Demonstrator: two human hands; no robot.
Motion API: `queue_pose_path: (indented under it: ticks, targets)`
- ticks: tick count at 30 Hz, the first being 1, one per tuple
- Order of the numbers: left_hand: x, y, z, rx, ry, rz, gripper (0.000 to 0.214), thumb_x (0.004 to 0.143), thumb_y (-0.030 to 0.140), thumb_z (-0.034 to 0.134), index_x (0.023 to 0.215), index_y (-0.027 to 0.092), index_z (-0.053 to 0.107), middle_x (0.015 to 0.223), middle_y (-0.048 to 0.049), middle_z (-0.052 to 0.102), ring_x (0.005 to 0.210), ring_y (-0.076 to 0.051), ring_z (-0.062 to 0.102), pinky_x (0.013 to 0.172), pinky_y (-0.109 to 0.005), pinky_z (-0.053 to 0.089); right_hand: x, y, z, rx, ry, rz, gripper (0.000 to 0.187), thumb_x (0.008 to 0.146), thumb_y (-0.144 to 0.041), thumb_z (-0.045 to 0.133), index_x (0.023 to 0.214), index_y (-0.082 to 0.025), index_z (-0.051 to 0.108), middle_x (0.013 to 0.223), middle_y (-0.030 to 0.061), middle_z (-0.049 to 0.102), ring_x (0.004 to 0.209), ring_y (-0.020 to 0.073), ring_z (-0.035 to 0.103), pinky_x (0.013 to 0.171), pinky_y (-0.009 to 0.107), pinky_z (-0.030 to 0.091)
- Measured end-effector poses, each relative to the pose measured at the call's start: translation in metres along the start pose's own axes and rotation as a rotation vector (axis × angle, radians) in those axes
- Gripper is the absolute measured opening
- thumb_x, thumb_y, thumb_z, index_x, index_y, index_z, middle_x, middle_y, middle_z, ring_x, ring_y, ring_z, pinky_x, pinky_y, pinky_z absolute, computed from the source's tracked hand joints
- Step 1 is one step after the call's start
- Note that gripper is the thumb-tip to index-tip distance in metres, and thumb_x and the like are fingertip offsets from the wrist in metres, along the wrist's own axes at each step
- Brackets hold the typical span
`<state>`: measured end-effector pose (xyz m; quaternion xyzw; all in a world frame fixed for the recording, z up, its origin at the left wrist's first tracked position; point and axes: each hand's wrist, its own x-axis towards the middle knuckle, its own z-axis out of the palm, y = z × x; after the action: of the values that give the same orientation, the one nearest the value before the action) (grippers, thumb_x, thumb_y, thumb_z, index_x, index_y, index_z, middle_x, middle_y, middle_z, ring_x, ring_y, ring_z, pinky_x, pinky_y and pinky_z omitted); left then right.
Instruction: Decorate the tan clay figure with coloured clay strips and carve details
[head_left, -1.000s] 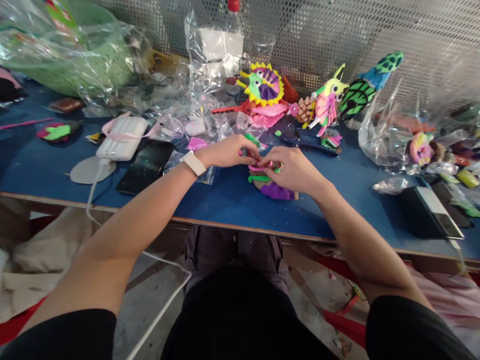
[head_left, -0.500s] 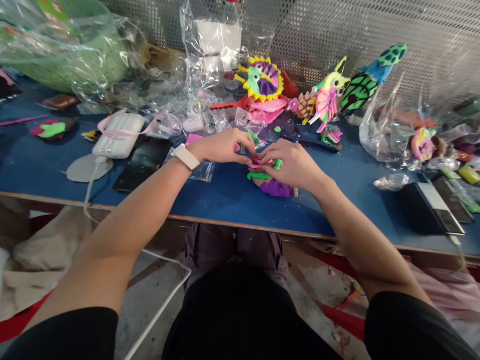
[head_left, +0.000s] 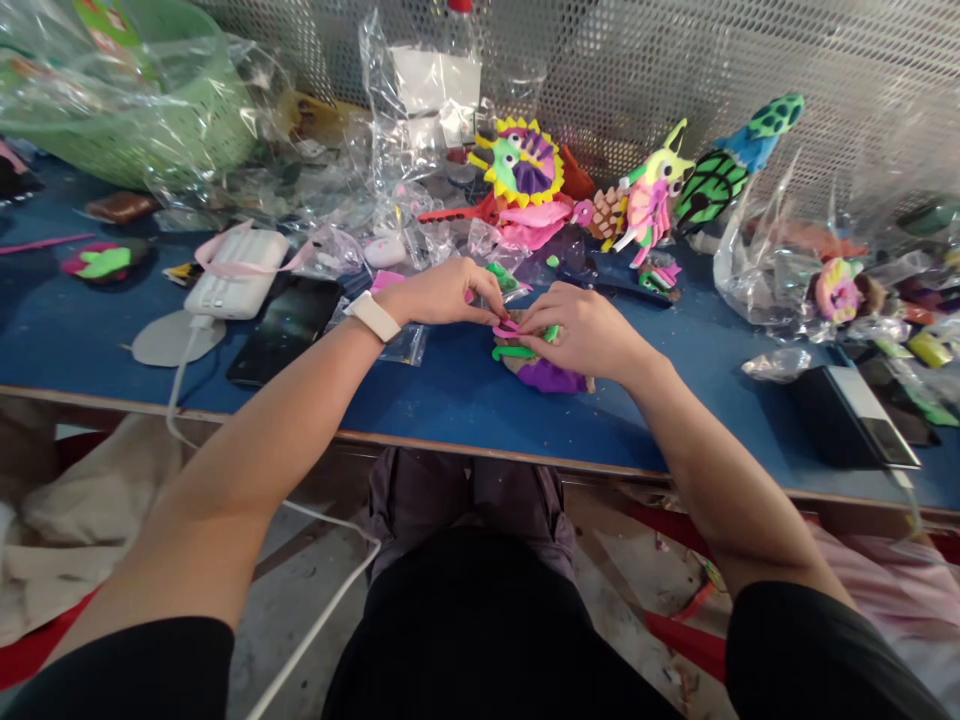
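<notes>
My left hand (head_left: pixel 450 292) and my right hand (head_left: pixel 583 330) meet fingertip to fingertip over a clay figure (head_left: pixel 541 367) lying on the blue table (head_left: pixel 450 385). The figure has a purple body with green and pink strips. Both hands pinch a small pink clay strip (head_left: pixel 506 329) at its top. A white band sits on my left wrist (head_left: pixel 373 316). My right palm covers much of the figure.
Finished clay figures stand at the back: a yellow sun-faced one (head_left: pixel 520 163), a yellow-pink creature (head_left: pixel 649 195), a green-blue one (head_left: pixel 731 165). A black phone (head_left: pixel 287 315) and white power bank (head_left: pixel 236 274) lie left. A dark box (head_left: pixel 851 414) sits right. Plastic bags crowd the rear.
My hands stay at the figure, fingers shifting slightly on the pink strip. The view drifted a little.
</notes>
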<state>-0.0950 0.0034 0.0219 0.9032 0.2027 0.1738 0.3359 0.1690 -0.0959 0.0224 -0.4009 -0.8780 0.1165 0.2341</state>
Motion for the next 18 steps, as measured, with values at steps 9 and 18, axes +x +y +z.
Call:
queue_pose_path:
  ticks: [9, 18]
  targets:
    - [0.0, 0.0, -0.002, -0.043, -0.007, -0.023, 0.02, 0.092, 0.043, 0.091, 0.102, 0.025, 0.094, 0.105, -0.008, 0.087, 0.097, -0.022, 0.078, 0.095, -0.036, 0.054, -0.001, -0.003, -0.002, 0.016, -0.029, -0.07, 0.022, 0.106, -0.032, 0.072, 0.106, -0.031, 0.093, 0.115, 0.0081, 0.088, 0.107, 0.0309, 0.075, 0.094, 0.047, 0.058]
    - [-0.004, 0.013, -0.008, -0.029, -0.083, -0.287, 0.04, 0.096, 0.059, 0.084, 0.1, 0.02, 0.087, 0.082, -0.0067, 0.082, 0.066, -0.017, 0.068, 0.069, -0.03, 0.05, -0.007, 0.023, -0.024, 0.023, -0.078, 0.236, 0.072, 0.074, -0.064, 0.102, 0.131, -0.025, 0.083, 0.115, 0.012, 0.081, 0.103, 0.0351, 0.073, 0.093, 0.047, 0.058]
